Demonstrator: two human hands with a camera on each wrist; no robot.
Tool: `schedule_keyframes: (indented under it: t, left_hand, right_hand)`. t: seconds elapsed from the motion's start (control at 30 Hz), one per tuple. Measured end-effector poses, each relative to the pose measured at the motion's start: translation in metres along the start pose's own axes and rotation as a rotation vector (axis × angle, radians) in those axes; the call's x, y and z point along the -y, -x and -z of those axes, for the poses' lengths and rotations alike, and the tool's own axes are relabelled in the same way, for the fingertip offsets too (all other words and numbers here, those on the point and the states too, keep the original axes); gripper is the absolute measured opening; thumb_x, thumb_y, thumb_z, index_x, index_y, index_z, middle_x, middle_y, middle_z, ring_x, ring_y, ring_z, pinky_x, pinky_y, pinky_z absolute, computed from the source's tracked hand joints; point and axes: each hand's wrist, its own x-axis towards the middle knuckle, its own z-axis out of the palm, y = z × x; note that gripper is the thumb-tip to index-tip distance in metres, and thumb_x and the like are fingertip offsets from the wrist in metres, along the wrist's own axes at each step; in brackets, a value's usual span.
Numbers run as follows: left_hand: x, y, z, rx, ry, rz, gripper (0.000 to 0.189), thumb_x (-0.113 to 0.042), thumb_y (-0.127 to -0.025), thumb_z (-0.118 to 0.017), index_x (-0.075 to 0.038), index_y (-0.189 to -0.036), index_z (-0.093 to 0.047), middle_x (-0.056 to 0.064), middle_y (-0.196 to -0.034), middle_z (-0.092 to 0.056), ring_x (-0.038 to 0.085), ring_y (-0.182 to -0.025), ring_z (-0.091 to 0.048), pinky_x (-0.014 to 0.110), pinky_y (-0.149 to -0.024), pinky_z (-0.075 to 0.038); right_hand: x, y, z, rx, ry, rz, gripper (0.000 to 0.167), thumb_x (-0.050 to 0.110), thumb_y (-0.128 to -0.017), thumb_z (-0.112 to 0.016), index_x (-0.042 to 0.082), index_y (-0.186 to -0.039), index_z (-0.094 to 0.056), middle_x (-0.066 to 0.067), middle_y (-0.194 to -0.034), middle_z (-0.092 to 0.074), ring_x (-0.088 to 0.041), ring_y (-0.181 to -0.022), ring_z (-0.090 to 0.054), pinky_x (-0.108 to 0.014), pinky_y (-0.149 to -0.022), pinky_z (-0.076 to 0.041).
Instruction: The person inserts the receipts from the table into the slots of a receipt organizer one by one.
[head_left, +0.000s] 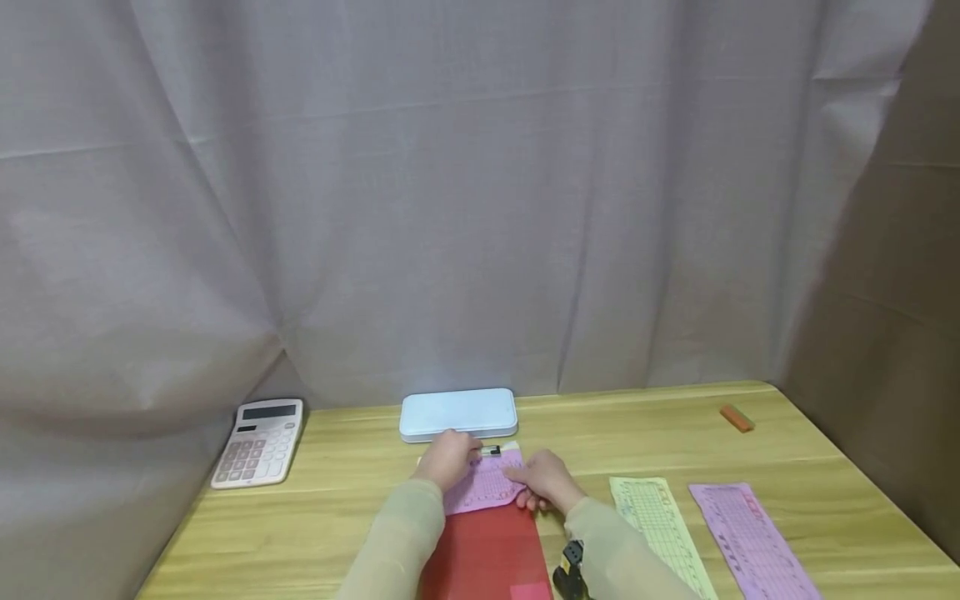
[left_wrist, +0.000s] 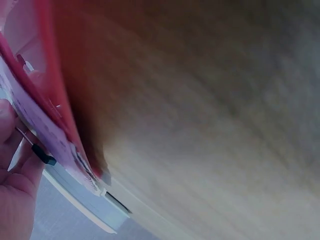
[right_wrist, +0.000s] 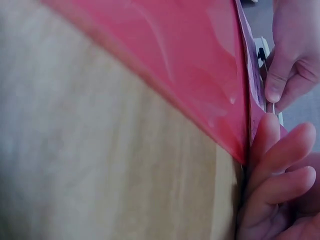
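Observation:
A pink printed slip lies over the upper part of a red folder. My left hand is at the slip's top left. Its thumb and finger pinch the wire handle of a small black binder clip, beside the slip's upper edge. At the slip's right side, my right hand pinches the slip and the folder edge, thumb on top and fingers below. In the right wrist view the folder's red sheet rises off the wood, with the right fingers at its edge.
Behind the folder is a pale blue case. A calculator stands far left. To the right lie a green slip, another pink slip and a small orange block. A black object sits by the right forearm.

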Motion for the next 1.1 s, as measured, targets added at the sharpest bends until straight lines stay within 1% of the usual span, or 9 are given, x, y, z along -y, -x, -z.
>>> schedule_keyframes:
  t: [0.13, 0.27, 0.4, 0.53, 0.67, 0.77, 0.83, 1.0, 1.1]
  left_hand:
    - [0.0, 0.002, 0.0, -0.022, -0.015, -0.015, 0.005, -0.014, -0.082, -0.072, -0.015, -0.086, -0.075, -0.003, -0.076, -0.071, 0.018, -0.074, -0.067, 0.031, -0.071, -0.054]
    - [0.0, 0.002, 0.0, -0.011, -0.01, -0.018, 0.002, -0.015, -0.08, -0.074, -0.016, -0.082, -0.074, -0.005, -0.074, -0.069, 0.014, -0.071, -0.065, 0.03, -0.069, -0.054]
    - [0.001, 0.001, -0.003, -0.02, -0.016, -0.036, 0.005, -0.016, -0.079, -0.075, -0.017, -0.077, -0.072, -0.006, -0.072, -0.068, 0.012, -0.068, -0.063, 0.028, -0.067, -0.053]
    - [0.001, 0.001, -0.004, -0.025, -0.021, -0.039, 0.007, -0.016, -0.078, -0.076, -0.018, -0.075, -0.071, -0.006, -0.071, -0.068, 0.012, -0.068, -0.063, 0.028, -0.065, -0.053]
    - [0.0, 0.002, -0.004, -0.015, 0.0, -0.018, 0.003, -0.017, -0.079, -0.076, -0.017, -0.08, -0.073, -0.005, -0.073, -0.069, 0.011, -0.07, -0.064, 0.027, -0.067, -0.054]
    - [0.001, 0.003, -0.004, -0.024, 0.009, -0.016, 0.005, -0.018, -0.078, -0.076, -0.017, -0.082, -0.074, -0.005, -0.074, -0.07, 0.011, -0.069, -0.064, 0.027, -0.067, -0.054]
    - [0.001, 0.003, -0.003, -0.023, 0.006, -0.02, 0.006, -0.019, -0.078, -0.076, -0.017, -0.084, -0.074, -0.005, -0.074, -0.07, 0.011, -0.07, -0.064, 0.027, -0.067, -0.054]
    - [0.001, 0.004, -0.003, -0.01, 0.021, -0.012, 0.017, -0.022, -0.079, -0.076, -0.015, -0.095, -0.076, -0.003, -0.081, -0.072, 0.014, -0.075, -0.066, 0.029, -0.072, -0.055]
    - [0.003, 0.005, -0.003, -0.017, 0.043, -0.003, 0.022, -0.022, -0.078, -0.076, -0.014, -0.098, -0.076, -0.002, -0.084, -0.072, 0.014, -0.078, -0.067, 0.029, -0.074, -0.055]
  right_hand:
    - [0.0, -0.003, -0.001, -0.007, 0.013, 0.0, 0.037, 0.023, -0.09, -0.064, 0.007, -0.058, -0.055, 0.002, -0.042, -0.053, -0.002, -0.032, -0.043, -0.012, -0.032, -0.03]
    - [-0.001, -0.005, -0.003, -0.03, 0.056, 0.018, 0.039, 0.024, -0.09, -0.063, 0.005, -0.057, -0.057, 0.001, -0.041, -0.052, -0.003, -0.031, -0.044, -0.013, -0.031, -0.032]
    - [-0.001, -0.008, -0.003, -0.046, 0.097, 0.002, 0.041, 0.028, -0.091, -0.063, 0.001, -0.06, -0.06, 0.0, -0.041, -0.054, -0.004, -0.03, -0.044, -0.013, -0.031, -0.033]
    - [0.0, -0.008, -0.001, -0.041, 0.1, -0.014, 0.04, 0.028, -0.091, -0.062, 0.0, -0.062, -0.06, -0.001, -0.041, -0.053, -0.004, -0.03, -0.044, -0.013, -0.031, -0.033]
    - [0.0, -0.006, -0.001, -0.028, 0.077, 0.002, 0.04, 0.028, -0.09, -0.063, 0.001, -0.06, -0.059, 0.0, -0.04, -0.052, -0.004, -0.03, -0.044, -0.014, -0.031, -0.033]
    - [0.0, -0.004, 0.0, -0.019, 0.042, 0.012, 0.039, 0.027, -0.09, -0.064, 0.001, -0.062, -0.06, 0.0, -0.041, -0.052, -0.004, -0.031, -0.043, -0.014, -0.031, -0.033]
    - [0.0, -0.002, 0.001, -0.016, 0.016, 0.004, 0.038, 0.027, -0.089, -0.064, 0.001, -0.063, -0.06, 0.0, -0.042, -0.052, -0.004, -0.031, -0.043, -0.014, -0.031, -0.034]
    - [0.001, 0.003, 0.002, -0.018, -0.019, -0.013, 0.033, 0.024, -0.088, -0.066, 0.0, -0.066, -0.061, 0.0, -0.044, -0.054, -0.004, -0.033, -0.045, -0.014, -0.033, -0.038]
    - [0.001, 0.006, 0.004, -0.02, -0.03, -0.003, 0.027, 0.019, -0.087, -0.065, 0.0, -0.069, -0.058, -0.002, -0.046, -0.055, -0.005, -0.034, -0.046, -0.015, -0.035, -0.041]
